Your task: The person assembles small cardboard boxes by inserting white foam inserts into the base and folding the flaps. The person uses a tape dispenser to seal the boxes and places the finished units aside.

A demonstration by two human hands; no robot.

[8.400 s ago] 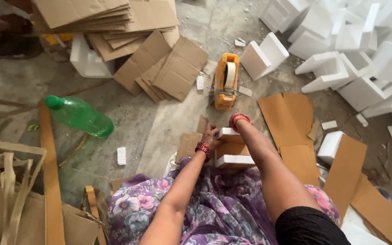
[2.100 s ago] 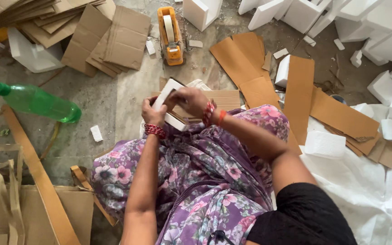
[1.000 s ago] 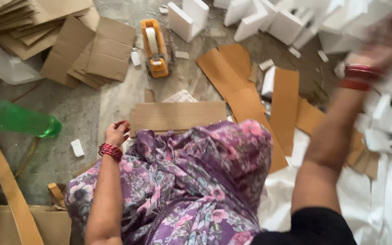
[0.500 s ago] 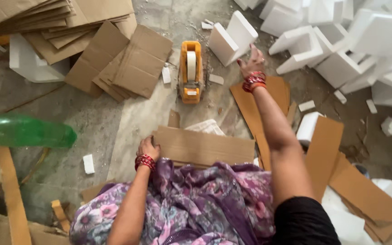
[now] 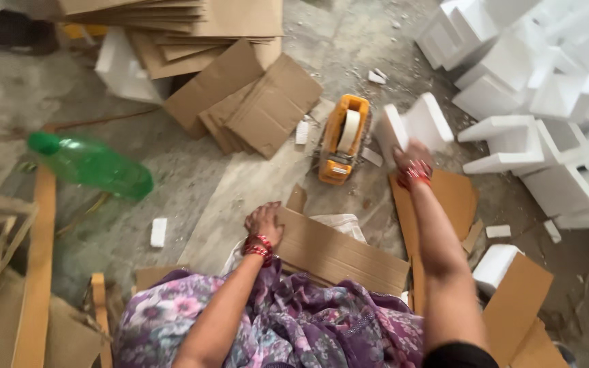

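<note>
Gripping foam block, right hand (outstretched); left hand on cardboard.

matt cardboard sheet, white foam block (rough-edged)

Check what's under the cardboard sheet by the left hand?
A crumpled whitish bag or wrap pokes out past the far edge of the cardboard sheet, which the left hand holds down. Whatever else lies beneath is covered.
</note>
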